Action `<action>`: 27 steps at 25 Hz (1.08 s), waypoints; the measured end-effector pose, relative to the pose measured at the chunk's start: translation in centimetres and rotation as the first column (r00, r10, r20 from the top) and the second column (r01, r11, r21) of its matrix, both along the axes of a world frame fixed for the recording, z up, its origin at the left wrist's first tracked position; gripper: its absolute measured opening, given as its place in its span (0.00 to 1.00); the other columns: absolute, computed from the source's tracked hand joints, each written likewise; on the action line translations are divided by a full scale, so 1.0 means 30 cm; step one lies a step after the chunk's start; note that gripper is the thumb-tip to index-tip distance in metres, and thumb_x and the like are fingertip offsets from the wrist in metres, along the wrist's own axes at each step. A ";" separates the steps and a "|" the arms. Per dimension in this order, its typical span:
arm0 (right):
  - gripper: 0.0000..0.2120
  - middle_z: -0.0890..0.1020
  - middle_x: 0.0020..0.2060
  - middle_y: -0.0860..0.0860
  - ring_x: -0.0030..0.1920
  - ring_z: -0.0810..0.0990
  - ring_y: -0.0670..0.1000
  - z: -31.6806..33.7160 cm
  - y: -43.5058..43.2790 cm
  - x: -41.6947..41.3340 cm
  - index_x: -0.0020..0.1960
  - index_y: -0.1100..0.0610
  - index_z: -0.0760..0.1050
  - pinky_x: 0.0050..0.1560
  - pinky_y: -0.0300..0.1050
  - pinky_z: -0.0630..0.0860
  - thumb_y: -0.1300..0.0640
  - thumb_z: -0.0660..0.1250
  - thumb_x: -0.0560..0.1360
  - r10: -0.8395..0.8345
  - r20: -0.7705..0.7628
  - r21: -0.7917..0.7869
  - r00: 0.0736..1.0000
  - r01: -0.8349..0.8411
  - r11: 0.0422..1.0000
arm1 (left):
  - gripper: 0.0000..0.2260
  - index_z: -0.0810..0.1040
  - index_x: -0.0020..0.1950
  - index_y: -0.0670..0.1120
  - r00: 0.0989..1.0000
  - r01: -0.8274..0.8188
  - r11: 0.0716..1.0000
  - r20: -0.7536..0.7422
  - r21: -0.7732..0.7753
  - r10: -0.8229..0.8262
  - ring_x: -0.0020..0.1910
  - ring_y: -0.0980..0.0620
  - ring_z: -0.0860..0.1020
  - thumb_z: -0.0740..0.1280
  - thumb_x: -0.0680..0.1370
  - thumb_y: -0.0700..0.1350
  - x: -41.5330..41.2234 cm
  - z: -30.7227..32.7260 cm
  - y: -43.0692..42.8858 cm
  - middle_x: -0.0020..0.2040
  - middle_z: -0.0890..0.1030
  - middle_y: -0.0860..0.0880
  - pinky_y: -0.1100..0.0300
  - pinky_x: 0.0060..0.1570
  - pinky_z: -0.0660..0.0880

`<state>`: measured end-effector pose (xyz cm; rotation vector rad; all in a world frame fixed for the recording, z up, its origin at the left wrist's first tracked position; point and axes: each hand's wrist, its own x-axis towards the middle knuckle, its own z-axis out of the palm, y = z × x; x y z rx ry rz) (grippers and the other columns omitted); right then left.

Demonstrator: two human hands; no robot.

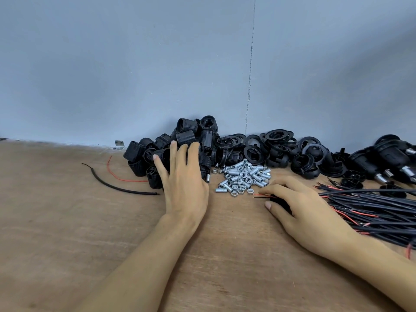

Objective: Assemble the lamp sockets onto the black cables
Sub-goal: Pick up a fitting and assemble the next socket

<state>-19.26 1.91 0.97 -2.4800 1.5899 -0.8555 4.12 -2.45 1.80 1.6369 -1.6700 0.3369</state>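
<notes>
Two hands lay apart on the plywood bench (pixel 67 221), forearms entering from the near edge.

Right hand (pixel 308 212): fingers curled over one black cable (pixel 273 198), holding it low to the board. Its stripped red and black leads poked out leftward past the fingertips, so the long axis ran roughly left-right. I could not tell whether anything else sat under that palm. Just right of it lay the cable bundle (pixel 371 208), smooth round sheathing with red cores showing, lying the same way.

Left hand (pixel 182 188): fingers straight and spread, tips resting on the socket bodies (pixel 186 136), nothing gripped. That pile sat straight ahead of the left hand, clearly the nearer one. The cable's free end pointed toward that side.

Judgement: the next move is to pick one body and bring it to the leads.

Farther back between the hands lay a heap of bright threaded tubes and hex nuts (pixel 244 176). Socket bodies were matte black, ribbed and cylindrical. Beyond lay flat black rings (pixel 278 135) against the grey wall (pixel 135 64).
</notes>
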 end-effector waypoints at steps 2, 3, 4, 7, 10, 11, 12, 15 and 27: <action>0.14 0.74 0.59 0.40 0.60 0.75 0.43 0.004 0.003 0.000 0.66 0.44 0.77 0.64 0.46 0.73 0.50 0.66 0.80 -0.003 0.001 0.005 1.000 0.003 1.000 | 0.33 0.67 0.76 0.43 1.000 -0.006 1.000 0.003 -0.013 0.006 0.82 0.43 0.55 0.64 0.71 0.29 0.002 0.003 0.002 0.73 0.72 0.45 0.37 0.78 0.44; 0.14 0.74 0.59 0.40 0.61 0.75 0.44 0.005 0.003 0.000 0.66 0.44 0.77 0.64 0.46 0.73 0.50 0.66 0.80 -0.002 0.002 0.008 1.000 0.002 1.000 | 0.33 0.67 0.75 0.42 1.000 -0.012 1.000 -0.004 -0.018 0.012 0.81 0.42 0.56 0.64 0.70 0.28 0.005 0.004 0.002 0.73 0.72 0.44 0.37 0.79 0.45; 0.14 0.74 0.59 0.40 0.61 0.75 0.44 0.007 0.004 0.001 0.66 0.44 0.77 0.63 0.46 0.73 0.50 0.66 0.80 -0.003 0.001 0.011 1.000 0.003 1.000 | 0.32 0.68 0.75 0.41 1.000 -0.017 1.000 -0.016 -0.022 0.016 0.81 0.41 0.57 0.63 0.70 0.27 0.008 0.005 0.000 0.72 0.72 0.43 0.38 0.79 0.46; 0.11 0.75 0.58 0.41 0.59 0.75 0.45 0.012 0.007 0.005 0.61 0.44 0.78 0.61 0.47 0.74 0.51 0.66 0.80 -0.016 -0.002 0.012 1.000 0.016 1.000 | 0.29 0.71 0.72 0.38 0.998 -0.007 0.998 -0.060 -0.062 0.003 0.79 0.39 0.61 0.62 0.71 0.27 0.001 0.009 -0.002 0.71 0.74 0.41 0.38 0.79 0.51; 0.07 0.74 0.55 0.42 0.56 0.76 0.47 0.021 0.011 0.003 0.57 0.46 0.78 0.59 0.49 0.75 0.52 0.67 0.79 -0.050 -0.004 0.011 0.999 0.050 0.999 | 0.25 0.74 0.70 0.40 0.998 0.024 0.984 -0.054 -0.178 -0.034 0.74 0.39 0.69 0.62 0.73 0.29 -0.024 0.017 0.018 0.70 0.77 0.43 0.39 0.74 0.60; 0.07 0.74 0.55 0.41 0.55 0.77 0.47 0.027 0.011 -0.002 0.56 0.46 0.79 0.58 0.49 0.75 0.52 0.67 0.79 -0.065 0.006 0.011 0.998 0.065 0.998 | 0.25 0.75 0.70 0.42 0.997 0.059 0.974 -0.037 -0.217 -0.069 0.71 0.41 0.71 0.64 0.73 0.29 -0.035 0.021 0.027 0.70 0.77 0.45 0.42 0.70 0.63; 0.06 0.74 0.55 0.41 0.54 0.77 0.47 0.035 0.009 -0.008 0.55 0.46 0.79 0.56 0.49 0.76 0.53 0.68 0.79 -0.077 0.025 0.008 0.997 0.077 0.997 | 0.24 0.76 0.70 0.43 0.992 0.119 0.961 -0.013 -0.249 -0.126 0.69 0.42 0.72 0.66 0.74 0.30 -0.049 0.023 0.035 0.70 0.77 0.47 0.45 0.67 0.64; 0.07 0.74 0.54 0.41 0.50 0.78 0.46 0.074 -0.004 -0.024 0.55 0.46 0.81 0.53 0.43 0.75 0.54 0.68 0.79 -0.099 0.101 -0.038 0.990 0.103 0.994 | 0.22 0.76 0.70 0.44 0.929 0.367 0.891 0.065 -0.268 -0.363 0.68 0.45 0.72 0.67 0.76 0.32 -0.104 0.008 0.063 0.71 0.76 0.49 0.50 0.64 0.66; 0.09 0.82 0.36 0.36 0.42 0.79 0.33 0.215 -0.023 -0.083 0.40 0.41 0.82 0.41 0.28 0.72 0.55 0.73 0.73 -0.084 -0.059 0.247 0.995 0.096 0.964 | 0.26 0.71 0.73 0.53 0.678 0.726 0.669 -0.320 0.156 -0.662 0.68 0.57 0.72 0.67 0.78 0.34 -0.193 -0.055 0.078 0.65 0.78 0.57 0.61 0.69 0.66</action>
